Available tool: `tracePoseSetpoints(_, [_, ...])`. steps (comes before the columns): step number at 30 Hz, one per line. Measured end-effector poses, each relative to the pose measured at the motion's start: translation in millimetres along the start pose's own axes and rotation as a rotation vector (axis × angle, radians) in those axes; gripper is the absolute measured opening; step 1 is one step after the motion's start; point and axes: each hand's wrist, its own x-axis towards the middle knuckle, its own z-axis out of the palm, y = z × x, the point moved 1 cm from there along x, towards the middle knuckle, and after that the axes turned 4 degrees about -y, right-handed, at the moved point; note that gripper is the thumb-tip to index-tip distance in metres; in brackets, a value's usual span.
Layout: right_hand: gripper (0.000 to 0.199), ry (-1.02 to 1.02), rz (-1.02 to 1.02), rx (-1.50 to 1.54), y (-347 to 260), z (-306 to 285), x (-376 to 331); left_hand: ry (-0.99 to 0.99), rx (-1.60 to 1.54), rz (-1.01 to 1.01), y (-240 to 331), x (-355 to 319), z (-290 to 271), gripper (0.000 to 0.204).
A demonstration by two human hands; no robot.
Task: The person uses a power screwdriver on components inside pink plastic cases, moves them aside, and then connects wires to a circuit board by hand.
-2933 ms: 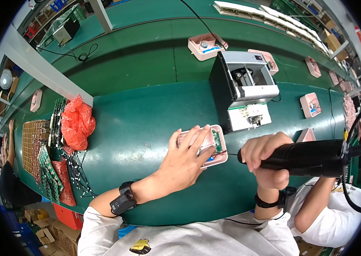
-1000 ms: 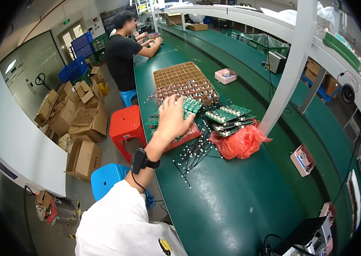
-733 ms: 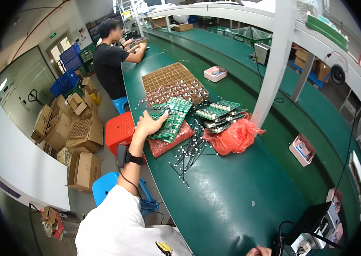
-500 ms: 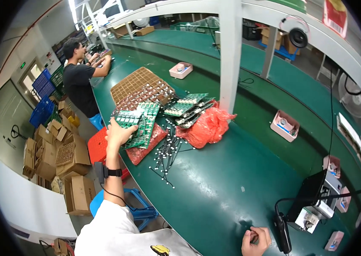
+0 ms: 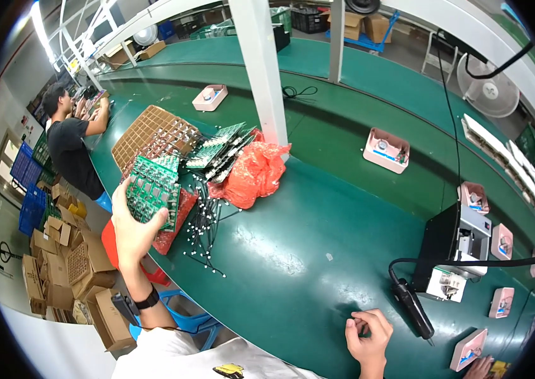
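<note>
A green circuit board panel [image 5: 153, 189] is gripped by the left hand [image 5: 131, 230] and held above the left edge of the green workbench [image 5: 292, 252]. The right hand [image 5: 368, 335] is loosely curled, holding nothing, at the near edge, beside a black electric screwdriver [image 5: 413, 306].

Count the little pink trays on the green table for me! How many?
6 pink trays: one far by the pillar, one mid-table, three right of the black box, one at the bottom edge. More may be hidden.
</note>
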Motion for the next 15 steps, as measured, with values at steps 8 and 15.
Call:
tracePoseSetpoints(8, [0.032,0.015,0.315,1.105,-42.6,23.8,23.6,-0.856,-0.265,0.867,136.7,-116.9,67.6,0.105])
tracePoseSetpoints(15, [0.029,-0.019,0.574,0.889,-23.6,15.5,13.2,-0.932,-0.469,0.855,144.8,-145.3,99.3,0.095])
